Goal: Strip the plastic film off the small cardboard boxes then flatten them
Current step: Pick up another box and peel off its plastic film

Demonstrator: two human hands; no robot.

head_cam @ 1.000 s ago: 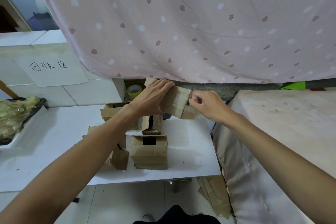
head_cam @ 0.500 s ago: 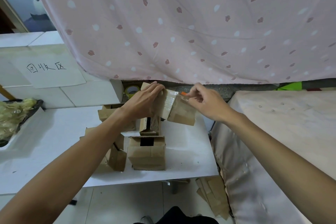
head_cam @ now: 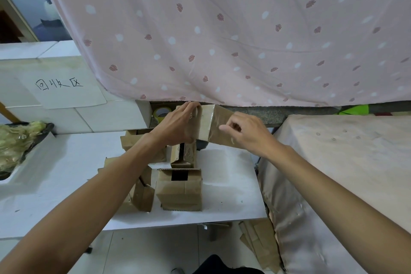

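Only the left hand (head_cam: 178,128) plainly grips the box (head_cam: 211,121), right hand (head_cam: 250,134) unclear

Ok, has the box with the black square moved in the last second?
No. The box with the black square stands just as far back from the white table's front edge.

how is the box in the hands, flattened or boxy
Boxy, not flattened: the held box shows two faces meeting at a corner. The left hand grips one end; the right hand pinches at its face.
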